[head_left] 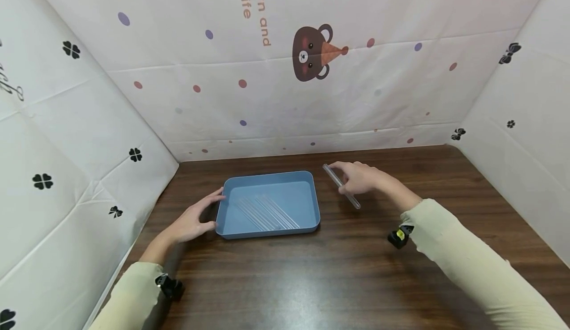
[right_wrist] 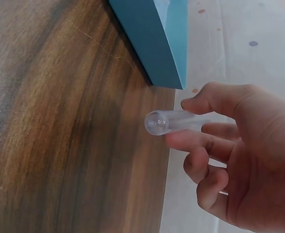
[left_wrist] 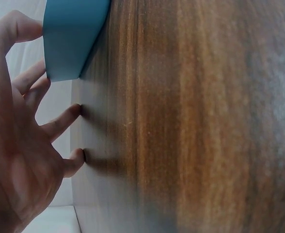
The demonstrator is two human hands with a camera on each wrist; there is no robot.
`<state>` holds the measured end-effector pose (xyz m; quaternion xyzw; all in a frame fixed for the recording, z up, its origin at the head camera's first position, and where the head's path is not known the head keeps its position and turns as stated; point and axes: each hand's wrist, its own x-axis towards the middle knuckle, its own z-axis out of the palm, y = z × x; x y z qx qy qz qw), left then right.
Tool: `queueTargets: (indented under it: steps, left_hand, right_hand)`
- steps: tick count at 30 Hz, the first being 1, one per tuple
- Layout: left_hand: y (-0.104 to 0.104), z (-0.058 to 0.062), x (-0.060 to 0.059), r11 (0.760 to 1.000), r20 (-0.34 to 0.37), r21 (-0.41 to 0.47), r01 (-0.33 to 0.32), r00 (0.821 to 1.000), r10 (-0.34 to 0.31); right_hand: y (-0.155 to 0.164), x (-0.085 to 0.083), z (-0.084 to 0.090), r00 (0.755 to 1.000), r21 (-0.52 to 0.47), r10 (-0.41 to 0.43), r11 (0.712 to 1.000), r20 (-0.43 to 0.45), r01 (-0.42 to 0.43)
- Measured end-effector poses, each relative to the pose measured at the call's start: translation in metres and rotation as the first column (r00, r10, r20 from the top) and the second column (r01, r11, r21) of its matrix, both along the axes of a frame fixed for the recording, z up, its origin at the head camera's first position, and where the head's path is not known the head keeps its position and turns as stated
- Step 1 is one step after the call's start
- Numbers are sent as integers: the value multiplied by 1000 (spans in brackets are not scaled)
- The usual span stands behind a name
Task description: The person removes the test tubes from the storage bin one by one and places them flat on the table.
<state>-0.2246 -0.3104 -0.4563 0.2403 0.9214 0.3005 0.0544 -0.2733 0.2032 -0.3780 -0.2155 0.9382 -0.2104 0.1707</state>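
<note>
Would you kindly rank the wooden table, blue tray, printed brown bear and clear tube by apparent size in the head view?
1. Wooden table
2. Blue tray
3. Printed brown bear
4. Clear tube, long but thin

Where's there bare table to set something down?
Bare table: in front of the blue tray, between the sleeves; also beyond the right sleeve, toward the right white sheet. Crowded: the tray's ends, left hand at one, right hand holding a clear tube near the other.
</note>
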Motion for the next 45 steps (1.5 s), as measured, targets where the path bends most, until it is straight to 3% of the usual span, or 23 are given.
queueTargets:
  steps: [19,45]
  left_hand:
    - [0,1,2,1000,0,7,1,1000,-1]
    - [0,2,3,1000,6,2,-1,1000,1]
  right_hand:
    - [7,4,-12,982,5,-180,984,64,180]
    - [4,8,-31,961,138,-261,959,91,248]
